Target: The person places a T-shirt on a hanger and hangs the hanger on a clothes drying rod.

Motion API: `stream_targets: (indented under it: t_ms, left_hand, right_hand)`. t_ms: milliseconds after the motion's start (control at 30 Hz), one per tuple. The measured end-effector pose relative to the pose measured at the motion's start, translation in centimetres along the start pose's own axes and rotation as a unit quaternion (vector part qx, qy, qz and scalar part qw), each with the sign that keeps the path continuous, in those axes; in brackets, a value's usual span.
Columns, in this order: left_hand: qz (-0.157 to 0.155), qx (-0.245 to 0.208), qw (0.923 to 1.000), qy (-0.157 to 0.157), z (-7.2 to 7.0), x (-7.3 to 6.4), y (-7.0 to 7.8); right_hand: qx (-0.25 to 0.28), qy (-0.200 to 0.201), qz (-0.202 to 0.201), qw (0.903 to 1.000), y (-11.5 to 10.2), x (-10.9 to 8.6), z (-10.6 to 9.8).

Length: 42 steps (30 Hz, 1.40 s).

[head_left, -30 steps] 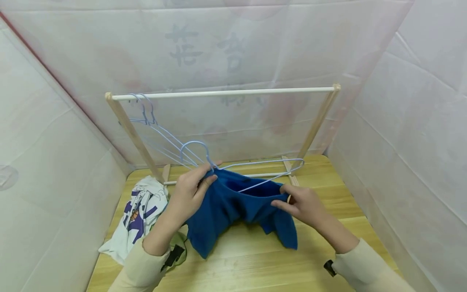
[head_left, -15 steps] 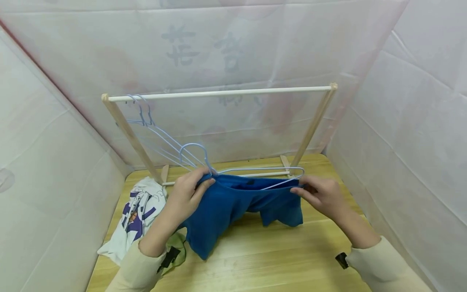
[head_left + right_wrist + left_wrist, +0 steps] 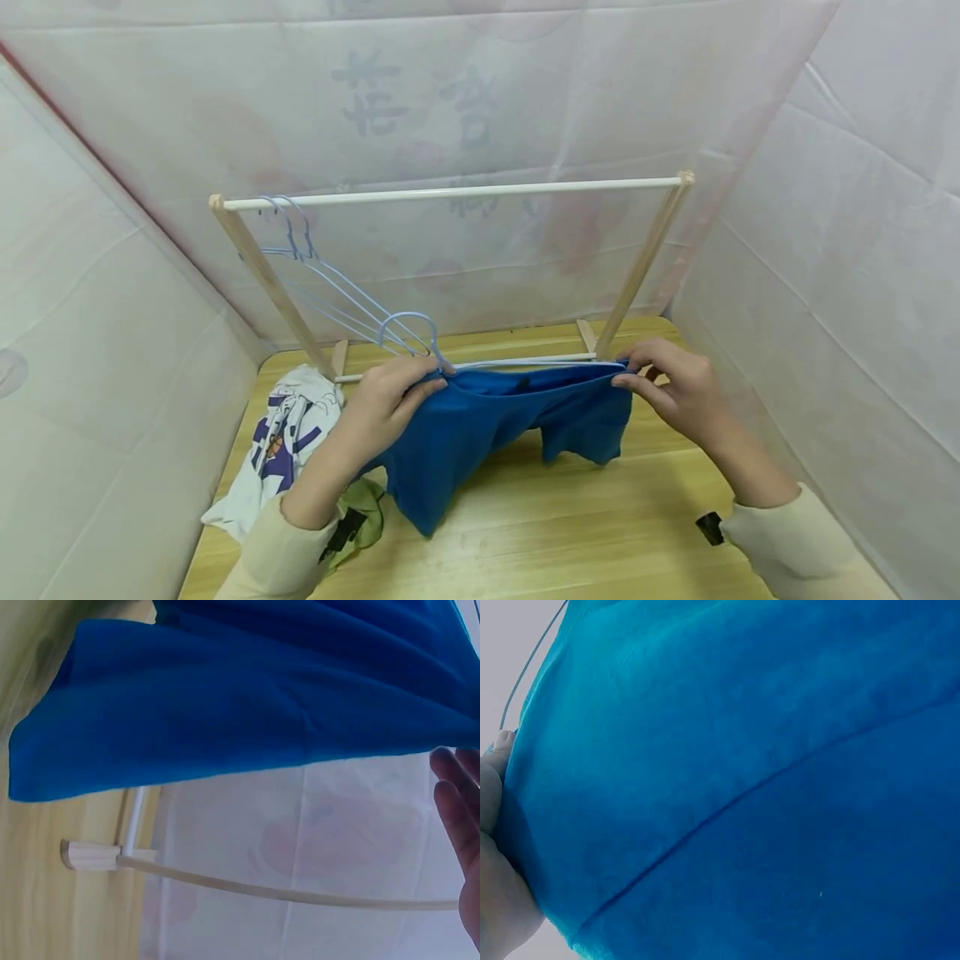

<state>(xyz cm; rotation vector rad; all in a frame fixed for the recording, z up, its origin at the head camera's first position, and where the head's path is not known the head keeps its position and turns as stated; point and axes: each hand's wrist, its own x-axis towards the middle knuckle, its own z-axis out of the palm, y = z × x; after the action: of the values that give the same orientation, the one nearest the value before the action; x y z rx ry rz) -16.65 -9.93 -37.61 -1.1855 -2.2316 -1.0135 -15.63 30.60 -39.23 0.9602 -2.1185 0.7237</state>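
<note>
A blue garment (image 3: 480,425) hangs in folds between both hands, its opening stretched along the top; whether it is a shirt or shorts, I cannot tell. My left hand (image 3: 393,400) pinches its edge together with a pale blue hanger (image 3: 408,315) at the base of the hook. The hanger's right arm lies along the opening, partly hidden by cloth. My right hand (image 3: 671,387) pinches the opening's right corner, at the hanger's end. A curved seam crosses the cloth in the left wrist view, with the left hand (image 3: 502,862) at its edge. Fingers (image 3: 454,802) appear beside the cloth in the right wrist view.
Behind the hands stands a wooden rack with a white rail (image 3: 480,192). Empty hangers (image 3: 300,242) hang at its left end. A white printed garment (image 3: 288,433) and a green cloth (image 3: 363,508) lie on the left of the wooden table (image 3: 540,533). Fabric walls surround it.
My right hand has moved right and slightly up, pulling the opening's corner over the hanger's right end. The hanger's right arm has dropped into the opening. My left hand has barely moved.
</note>
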Motion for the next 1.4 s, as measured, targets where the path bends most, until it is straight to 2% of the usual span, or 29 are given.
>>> stream_targets:
  t_ms: [200,467,667,867,1167,1400]
  left_hand:
    - [0.025,0.001,0.9997,-0.003,0.5,0.6,0.4]
    - [0.031,0.008,0.9995,0.007,0.9,1.2,1.0]
    - [0.038,0.0,0.9993,-0.002,1.5,1.6,1.4]
    - [0.049,0.023,0.9985,0.0,2.0,1.9,1.9]
    - [0.043,0.038,0.9983,0.002,2.4,1.9,2.0]
    - [0.05,0.057,0.9971,0.002,2.8,1.9,2.1]
  right_hand:
    - [0.023,-0.026,0.025,0.9991,-0.8,0.6,0.1]
    - [0.028,-0.039,0.035,0.9983,-1.6,2.0,0.9]
    - [0.053,-0.071,0.009,0.996,-2.7,3.5,2.1]
    - [0.075,-0.055,-0.039,0.9949,-3.6,4.8,3.9]
    - [0.093,-0.07,-0.025,0.9929,-4.8,6.2,5.6]
    - [0.116,-0.074,-0.041,0.9896,-5.5,7.0,6.7]
